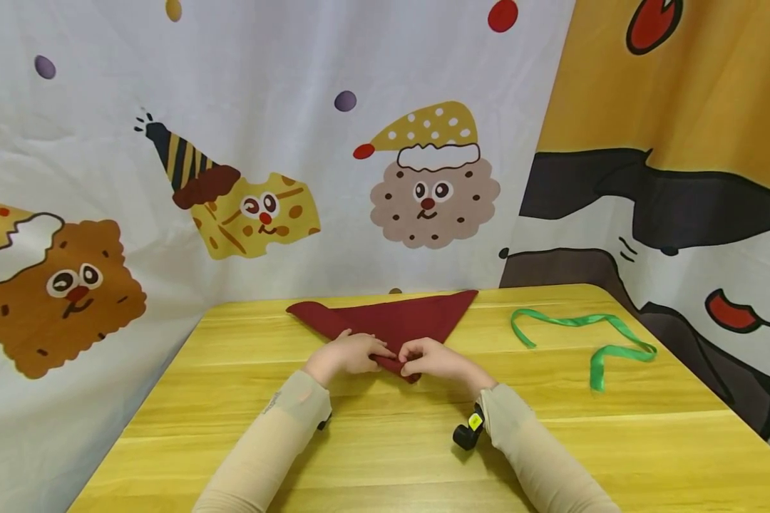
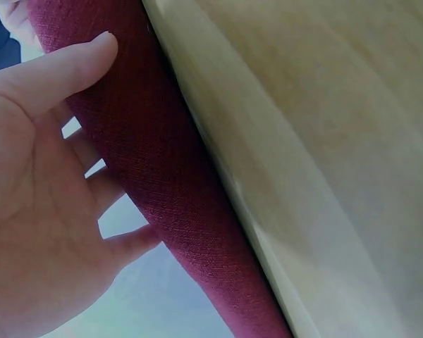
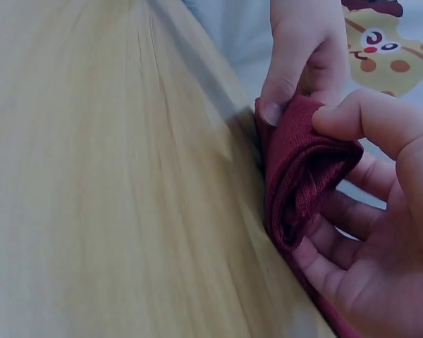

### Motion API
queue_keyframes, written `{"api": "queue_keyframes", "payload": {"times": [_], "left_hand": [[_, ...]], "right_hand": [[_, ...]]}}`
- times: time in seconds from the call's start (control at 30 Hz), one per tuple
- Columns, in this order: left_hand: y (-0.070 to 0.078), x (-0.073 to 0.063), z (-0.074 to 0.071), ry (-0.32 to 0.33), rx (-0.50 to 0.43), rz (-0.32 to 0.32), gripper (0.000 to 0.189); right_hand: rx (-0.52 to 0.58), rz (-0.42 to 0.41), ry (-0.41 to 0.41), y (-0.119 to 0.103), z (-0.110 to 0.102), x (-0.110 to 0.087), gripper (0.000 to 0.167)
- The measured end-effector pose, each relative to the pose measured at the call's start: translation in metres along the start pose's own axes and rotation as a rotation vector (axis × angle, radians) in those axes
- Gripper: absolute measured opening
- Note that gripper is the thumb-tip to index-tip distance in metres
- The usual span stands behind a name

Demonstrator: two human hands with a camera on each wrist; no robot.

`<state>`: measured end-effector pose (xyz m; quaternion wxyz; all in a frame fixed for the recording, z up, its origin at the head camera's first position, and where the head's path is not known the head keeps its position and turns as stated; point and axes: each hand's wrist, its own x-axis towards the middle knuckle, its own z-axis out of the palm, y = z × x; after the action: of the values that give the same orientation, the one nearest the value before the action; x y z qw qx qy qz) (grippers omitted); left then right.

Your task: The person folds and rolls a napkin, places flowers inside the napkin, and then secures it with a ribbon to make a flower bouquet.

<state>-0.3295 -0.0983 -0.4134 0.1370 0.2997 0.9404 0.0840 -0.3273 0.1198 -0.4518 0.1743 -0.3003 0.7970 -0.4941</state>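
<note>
A dark red cloth napkin [image 1: 404, 317] lies on the table as a triangle, its wide edge away from me and its near corner folded over. My left hand [image 1: 354, 353] grips the near fold; in the left wrist view its thumb lies on top of the cloth [image 2: 155, 148], with the fingers behind. Close beside it, my right hand [image 1: 435, 358] holds the other end of the fold. Several rolled layers show at the end of the cloth [image 3: 303, 162] in the right wrist view, between the right thumb and fingers. Part of the fold is hidden under the hands.
A green ribbon [image 1: 571, 322] lies in loose bends on the right of the wooden table [image 1: 385, 456]. Behind the table hangs a white curtain [image 1: 263, 78] printed with cartoon food. Black wrist cameras [image 1: 467, 432] are strapped on the wrists.
</note>
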Motion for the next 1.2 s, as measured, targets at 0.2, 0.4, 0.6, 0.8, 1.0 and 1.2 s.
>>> {"api": "queue_keyframes", "payload": {"times": [0.2, 0.4, 0.6, 0.8, 1.0, 1.2], "left_hand": [[0.000, 0.000, -0.003, 0.006, 0.002, 0.001, 0.034], [0.001, -0.001, -0.007, -0.004, 0.002, -0.016, 0.030], [0.002, -0.003, -0.007, 0.001, -0.005, -0.017, 0.029], [0.003, -0.004, -0.008, 0.005, -0.019, -0.009, 0.031], [0.004, -0.003, -0.007, 0.006, -0.019, -0.002, 0.031], [0.003, -0.002, -0.006, 0.015, -0.005, 0.001, 0.032]], "right_hand": [[-0.159, 0.009, 0.053, -0.012, 0.001, 0.000, 0.022], [-0.228, 0.007, 0.061, -0.018, -0.003, 0.000, 0.019], [-0.127, -0.001, -0.049, -0.012, -0.012, -0.003, 0.019], [-0.084, 0.006, -0.104, -0.002, -0.016, -0.004, 0.021], [-0.102, -0.006, -0.072, 0.002, -0.013, -0.004, 0.018], [-0.200, -0.037, -0.007, -0.002, -0.007, -0.004, 0.018]]}}
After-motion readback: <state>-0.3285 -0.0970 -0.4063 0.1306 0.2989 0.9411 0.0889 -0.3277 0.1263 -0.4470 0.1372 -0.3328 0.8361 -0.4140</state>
